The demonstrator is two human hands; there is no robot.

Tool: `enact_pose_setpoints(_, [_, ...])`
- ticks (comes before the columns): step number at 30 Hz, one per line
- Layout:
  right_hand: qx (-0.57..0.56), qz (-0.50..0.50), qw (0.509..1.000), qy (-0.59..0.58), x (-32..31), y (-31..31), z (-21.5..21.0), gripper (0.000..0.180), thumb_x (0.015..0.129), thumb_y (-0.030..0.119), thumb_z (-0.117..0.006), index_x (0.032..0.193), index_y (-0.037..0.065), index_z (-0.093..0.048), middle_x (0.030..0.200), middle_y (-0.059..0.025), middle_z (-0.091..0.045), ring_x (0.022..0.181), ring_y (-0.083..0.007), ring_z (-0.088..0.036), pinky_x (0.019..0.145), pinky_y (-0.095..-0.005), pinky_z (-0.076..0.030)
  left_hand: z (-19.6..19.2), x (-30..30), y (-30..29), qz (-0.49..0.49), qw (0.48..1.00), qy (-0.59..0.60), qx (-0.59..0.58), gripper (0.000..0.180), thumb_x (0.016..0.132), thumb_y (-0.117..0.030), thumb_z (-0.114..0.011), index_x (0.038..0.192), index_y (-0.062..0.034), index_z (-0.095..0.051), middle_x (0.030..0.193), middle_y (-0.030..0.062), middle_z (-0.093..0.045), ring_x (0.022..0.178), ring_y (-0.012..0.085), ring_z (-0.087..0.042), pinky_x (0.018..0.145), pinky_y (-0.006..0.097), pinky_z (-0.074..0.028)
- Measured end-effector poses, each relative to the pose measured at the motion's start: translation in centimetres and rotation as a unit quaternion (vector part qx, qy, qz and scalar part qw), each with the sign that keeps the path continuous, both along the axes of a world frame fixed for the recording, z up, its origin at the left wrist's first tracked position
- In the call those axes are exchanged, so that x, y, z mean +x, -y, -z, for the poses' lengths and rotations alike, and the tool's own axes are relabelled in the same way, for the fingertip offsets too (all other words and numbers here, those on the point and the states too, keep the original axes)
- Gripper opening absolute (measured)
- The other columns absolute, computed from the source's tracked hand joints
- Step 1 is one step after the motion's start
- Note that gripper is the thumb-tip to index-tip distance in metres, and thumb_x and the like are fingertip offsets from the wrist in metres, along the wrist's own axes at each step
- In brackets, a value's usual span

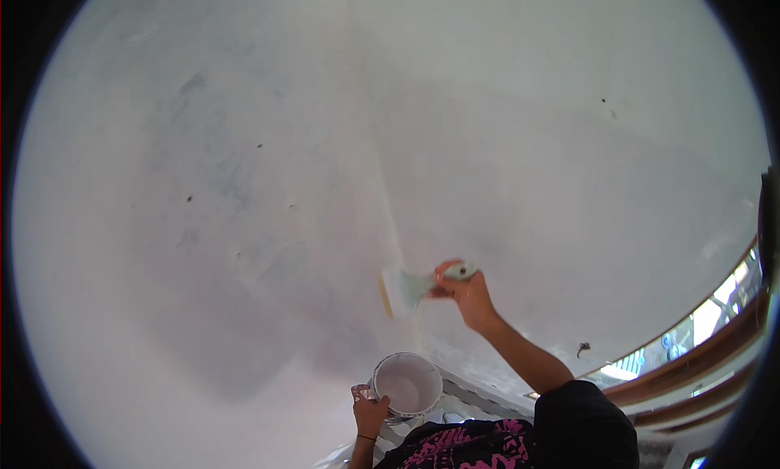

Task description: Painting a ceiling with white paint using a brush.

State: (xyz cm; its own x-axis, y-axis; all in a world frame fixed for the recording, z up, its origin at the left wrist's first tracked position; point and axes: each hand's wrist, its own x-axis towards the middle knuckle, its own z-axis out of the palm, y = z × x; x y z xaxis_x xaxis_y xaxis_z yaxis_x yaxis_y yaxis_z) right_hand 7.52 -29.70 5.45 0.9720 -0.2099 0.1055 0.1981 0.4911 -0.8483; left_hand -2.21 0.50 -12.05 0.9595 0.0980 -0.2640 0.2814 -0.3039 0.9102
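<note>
My right hand (pixel 467 294) is closed round the pale handle of a wide paintbrush (pixel 414 288). The brush lies sideways, its broad head with a yellowish edge pointing left, at the vertical line where two wall surfaces meet. Whether the bristles touch the wall I cannot tell. Below and a little left, my left hand (pixel 370 412) grips the rim of a white, paint-smeared bucket (pixel 439 381), thumb over the edge. The bucket's mouth faces up, with whitish paint or a coated bottom inside. A large pale wall (pixel 244 306) fills most of the view, with greyish patches on it.
Small dark holes or specks dot the wall, and a short wire (pixel 583 349) sticks out at the lower right. Brown-framed windows (pixel 707 319) curve along the right edge. A pale slatted or stepped surface (pixel 479 396) lies beneath the bucket.
</note>
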Motion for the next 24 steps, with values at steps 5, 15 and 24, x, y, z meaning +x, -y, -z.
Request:
enact_pose_setpoints(5, [0.043, 0.056, 0.977, -0.202, -6.2, 1.3, 10.1, 0.018, 0.085, 0.007, -0.070, 0.100, 0.000, -0.064, 0.088, -0.0099, -0.067, 0.073, -0.0208, -0.069, 0.071, -0.0335, -0.060, 6.5, 3.5, 0.2, 0.097, 0.983, 0.121, 0.093, 0.051, 0.073, -0.007, -0.072, 0.115, -0.0016, -0.042, 0.074, 0.0180, -0.065, 0.054, 0.0269, -0.067, 0.049, 0.037, -0.057])
enact_pose_setpoints(15, [-0.058, 0.272, 0.904, -0.324, -14.3, 1.7, 21.6, 0.013, 0.077, 0.004, -0.072, 0.090, 0.004, -0.073, 0.087, -0.0039, -0.071, 0.084, -0.0152, -0.065, 0.077, -0.0296, -0.051, 7.9, 7.7, 6.7, 0.294, 0.920, 0.206, 0.160, 0.049, 0.075, -0.005, -0.072, 0.112, 0.0016, -0.042, 0.090, 0.0167, -0.063, 0.070, 0.0248, -0.068, 0.058, 0.036, -0.060])
enact_pose_setpoints(24, [-0.025, 0.362, 0.836, -0.411, -16.6, -0.2, 24.7, 0.010, 0.076, 0.004, -0.074, 0.085, 0.004, -0.073, 0.078, -0.0018, -0.069, 0.073, -0.0093, -0.061, 0.068, -0.0253, -0.047, 7.9, 7.2, 11.9, 0.326, 0.945, -0.030, -0.010, 0.044, 0.077, -0.005, -0.071, 0.110, 0.0014, -0.042, 0.080, 0.0150, -0.063, 0.067, 0.0210, -0.067, 0.058, 0.035, -0.057])
